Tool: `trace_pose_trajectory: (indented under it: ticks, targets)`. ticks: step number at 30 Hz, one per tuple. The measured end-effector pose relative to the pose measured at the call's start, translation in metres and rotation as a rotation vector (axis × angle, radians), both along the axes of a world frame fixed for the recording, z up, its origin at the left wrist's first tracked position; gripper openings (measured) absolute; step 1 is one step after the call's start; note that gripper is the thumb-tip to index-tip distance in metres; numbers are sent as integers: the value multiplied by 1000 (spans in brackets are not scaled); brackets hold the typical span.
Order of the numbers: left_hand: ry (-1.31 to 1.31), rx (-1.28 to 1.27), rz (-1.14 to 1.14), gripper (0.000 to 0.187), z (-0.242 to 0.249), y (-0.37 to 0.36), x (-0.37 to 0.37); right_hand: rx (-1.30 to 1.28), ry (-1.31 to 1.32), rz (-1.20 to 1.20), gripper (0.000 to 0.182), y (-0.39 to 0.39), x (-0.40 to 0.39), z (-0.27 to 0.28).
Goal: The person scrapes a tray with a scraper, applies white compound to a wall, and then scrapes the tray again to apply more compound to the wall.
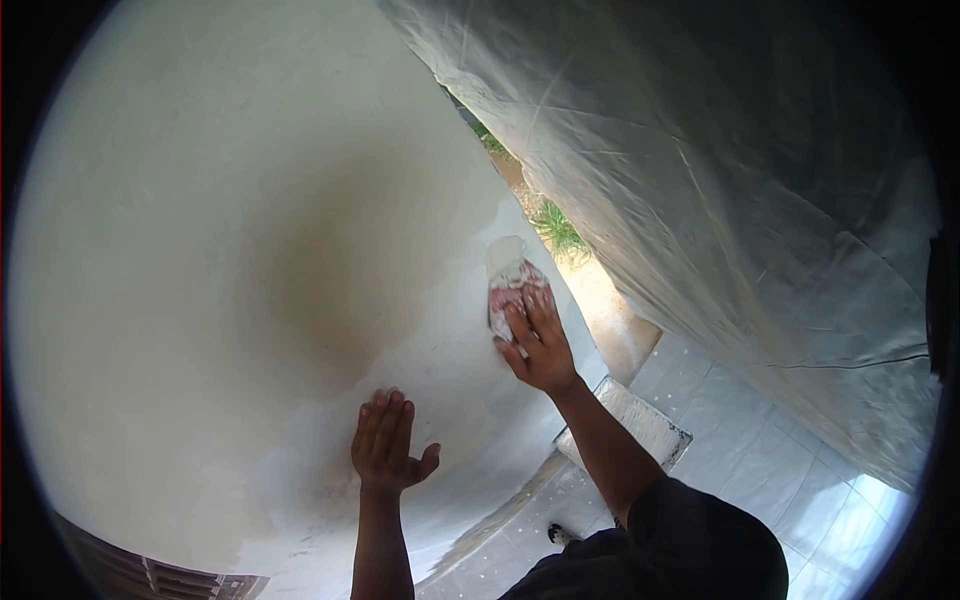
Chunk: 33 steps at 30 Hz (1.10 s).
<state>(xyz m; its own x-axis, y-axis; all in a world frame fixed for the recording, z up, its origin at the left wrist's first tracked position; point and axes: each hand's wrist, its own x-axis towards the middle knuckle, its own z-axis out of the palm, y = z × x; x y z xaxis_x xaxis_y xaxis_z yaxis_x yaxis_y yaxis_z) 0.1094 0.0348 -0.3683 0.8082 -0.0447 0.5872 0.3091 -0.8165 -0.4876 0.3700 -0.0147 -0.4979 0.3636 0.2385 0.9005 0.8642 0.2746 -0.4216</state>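
A broad pale wall fills the left and middle of the head view, with whiter, powdery patches low down. My left hand lies flat against it at the lower middle, fingers together and stretched out, thumb spread; nothing is in it. Farther up and to the right, near the wall's edge, my right hand presses a reddish sanding pad caked with white powder onto the surface. My fingers cover part of the pad. Just above it shows a rounded off-white patch on the wall.
A large translucent plastic sheet hangs along the right. Between it and the wall, grass and bare ground show. A white-smeared rectangular slab lies below my right arm, over a tiled floor. Dark slats appear at bottom left.
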Motion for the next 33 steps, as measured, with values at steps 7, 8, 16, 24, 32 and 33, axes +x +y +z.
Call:
trace_pose_trajectory:
  ticks: [7, 8, 16, 24, 32, 33]
  targets:
    - [-13, -10, -7, 53, -1, 0, 1, 75, 91, -46, 53, -3, 6, 24]
    - [-16, -7, -8, 53, -1, 1, 1, 62, 88, -14, 52, -1, 8, 27]
    - [-22, -19, -21, 53, -1, 2, 2, 84, 147, -83, 53, -17, -3, 8]
    - [-24, -33, -23, 56, 1, -1, -1, -10, 49, -12, 53, -4, -10, -3]
    - [24, -178, -157, 58, -4, -13, 24, 72, 116, -57, 53, -5, 1, 36]
    - [23, -177, -160, 58, -3, -11, 28, 46, 93, -22, 51, -1, 0, 35]
